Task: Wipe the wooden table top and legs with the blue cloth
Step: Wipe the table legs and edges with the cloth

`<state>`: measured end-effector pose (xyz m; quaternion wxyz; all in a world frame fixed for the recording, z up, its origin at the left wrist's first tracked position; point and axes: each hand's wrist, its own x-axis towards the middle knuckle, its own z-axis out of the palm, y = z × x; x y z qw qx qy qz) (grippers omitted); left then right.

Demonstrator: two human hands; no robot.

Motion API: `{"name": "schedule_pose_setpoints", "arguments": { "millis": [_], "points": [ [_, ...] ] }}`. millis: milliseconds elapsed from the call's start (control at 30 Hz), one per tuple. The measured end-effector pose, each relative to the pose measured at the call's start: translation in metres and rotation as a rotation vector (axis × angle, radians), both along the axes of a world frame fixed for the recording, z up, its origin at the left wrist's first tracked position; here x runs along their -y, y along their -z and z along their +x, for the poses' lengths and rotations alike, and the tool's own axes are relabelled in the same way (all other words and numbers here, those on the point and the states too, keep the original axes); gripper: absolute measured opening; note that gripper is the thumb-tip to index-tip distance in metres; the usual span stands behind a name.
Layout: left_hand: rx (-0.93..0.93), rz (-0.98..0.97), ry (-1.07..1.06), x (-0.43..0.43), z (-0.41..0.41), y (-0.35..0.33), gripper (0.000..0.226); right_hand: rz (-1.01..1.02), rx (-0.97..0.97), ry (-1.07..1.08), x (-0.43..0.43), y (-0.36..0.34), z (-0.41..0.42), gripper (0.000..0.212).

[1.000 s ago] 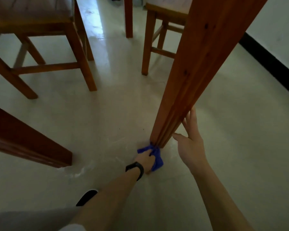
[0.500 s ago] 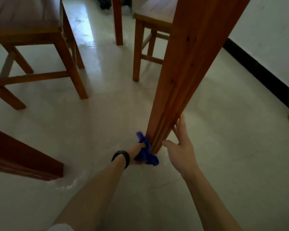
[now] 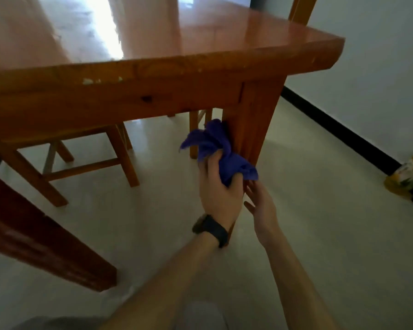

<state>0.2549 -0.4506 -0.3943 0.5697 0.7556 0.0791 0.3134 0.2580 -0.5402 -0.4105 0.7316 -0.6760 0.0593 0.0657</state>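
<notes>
At the far left of the frame, a dark wooden beam (image 3: 45, 236) is slanting down to the floor (image 3: 153, 210); what it belongs to cannot be told. Behind it, at centre left, a wooden chair (image 3: 86, 160) is standing under the table top (image 3: 177, 41), which is filling the upper half of the frame and reflecting window light.

At centre, the left hand (image 3: 216, 189), with a black wristband (image 3: 211, 229) on its wrist, is clamping the bunched blue cloth (image 3: 218, 148) and pressing it against the upper part of the near table leg (image 3: 250, 122). Loose folds are sticking out above the fingers.

Just right of it, the right hand (image 3: 262, 206) is lying open, fingers spread, against the lower part of the same leg, gripping nothing.

At the right edge, a yellow container (image 3: 408, 177) is sitting on the floor by the black skirting (image 3: 339, 129).

The step in hand appears to be the wiping of the leg. The next move probably calls for firm cloth contact along the leg's remaining faces, with the free hand kept clear of the stroke.
</notes>
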Motion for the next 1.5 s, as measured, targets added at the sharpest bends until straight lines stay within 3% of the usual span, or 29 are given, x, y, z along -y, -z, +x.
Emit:
{"name": "schedule_pose_setpoints", "arguments": {
  "millis": [33, 100, 200, 333, 467, 567, 633, 733, 833, 900, 967, 1067, 1167, 1267, 1333, 1400, 1500],
  "points": [
    [-0.044, 0.061, -0.034, 0.008, 0.000, 0.015, 0.058, 0.015, 0.023, 0.015, -0.002, -0.005, 0.000, 0.029],
    [-0.323, 0.111, -0.010, 0.012, -0.003, 0.061, 0.066, 0.007, 0.043, 0.022, -0.005, -0.007, 0.000, 0.028],
    [-0.824, 0.273, 0.300, -0.023, -0.019, 0.132, 0.050, -0.071, 0.081, 0.008, -0.009, 0.003, -0.006, 0.033],
    [-0.982, 0.442, 0.391, -0.099, -0.044, 0.153, 0.024, -0.205, 0.095, 0.020, -0.015, 0.027, -0.010, 0.049],
    [-0.917, 0.285, 0.454, -0.149, -0.068, 0.116, 0.037, -0.361, -0.107, 0.070, -0.043, 0.069, -0.037, 0.063],
    [-0.813, 0.156, 0.454, -0.169, -0.088, 0.087, 0.036, -0.404, -0.054, -0.159, -0.085, 0.084, -0.079, 0.076],
    [-0.788, 0.040, 0.448, -0.180, -0.102, 0.071, 0.035, -0.318, 0.045, -0.367, -0.112, 0.077, -0.097, 0.079],
    [-0.779, -0.103, 0.434, -0.199, -0.128, 0.049, 0.040, -0.019, -0.078, -0.526, -0.147, 0.063, -0.106, 0.065],
    [-0.771, -0.059, 0.384, -0.226, -0.157, 0.025, 0.049, 0.086, -0.172, -0.534, -0.185, 0.056, -0.121, 0.081],
    [-0.779, -0.019, 0.384, -0.249, -0.180, 0.009, 0.057, 0.139, -0.166, -0.537, -0.213, 0.050, -0.137, 0.064],
    [-0.816, -0.009, 0.408, -0.275, -0.202, -0.009, 0.061, 0.148, -0.122, -0.540, -0.238, 0.040, -0.151, 0.042],
    [-0.777, 0.060, 0.354, -0.318, -0.231, -0.044, 0.045, 0.150, -0.070, -0.528, -0.263, 0.023, -0.160, 0.035],
    [-0.538, -0.015, 0.123, -0.351, -0.251, -0.078, 0.017, 0.219, 0.009, -0.454, -0.275, -0.013, -0.158, 0.039],
    [-0.205, -0.080, -0.266, -0.370, -0.251, -0.090, 0.020, 0.218, 0.219, -0.312, -0.292, -0.062, -0.141, 0.041],
    [-0.099, -0.058, -0.400, -0.369, -0.243, -0.089, 0.017, 0.238, 0.363, -0.286, -0.315, -0.097, -0.130, 0.037],
    [-0.119, -0.023, -0.315, -0.361, -0.234, -0.088, 0.029, 0.231, 0.433, -0.306, -0.343, -0.117, -0.129, 0.035],
    [-0.126, -0.135, -0.121, -0.351, -0.222, -0.076, 0.044, 0.242, 0.518, -0.283, -0.368, -0.111, -0.145, 0.028]
  ]
}}
